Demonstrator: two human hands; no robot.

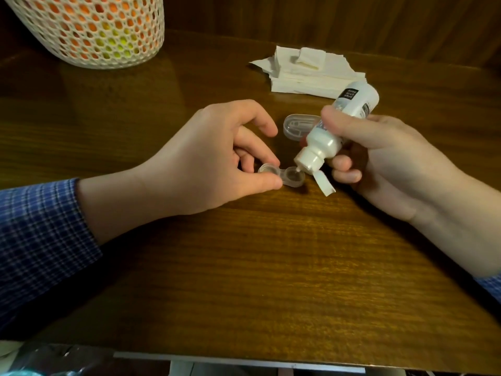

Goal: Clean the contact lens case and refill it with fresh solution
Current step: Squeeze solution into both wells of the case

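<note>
- A person's left hand (214, 156) pinches the clear contact lens case (280, 177) near the middle of the desk (271, 267), thumb on the near side of the left well and a fingertip on its far side; the remaining fingers curl loosely above the case, the index finger raised and apart from the rest.
- The case lies flat on the wood with both wells uncovered, the left one between the pinching fingers, the right one exposed.
- The right hand (379, 158) grips a small white solution bottle (336, 131), thumb pressed across its upper side and fingers wrapped beneath; the lower two fingers curl toward the palm.
- The bottle is tilted nozzle-down, its tip at the rim of the right well; its flip cap (324, 183) hangs open just beside the case.
- A clear oblong lid (296, 126) rests just behind the bottle, toward the desk's far edge.
- A stack of white tissues (311, 74) sits near the far edge, right of centre.
- A white mesh basket (92, 28) holding orange and yellow contents stands at the far-left corner.
- Blue checked sleeves (40, 240) cover both forearms.
</note>
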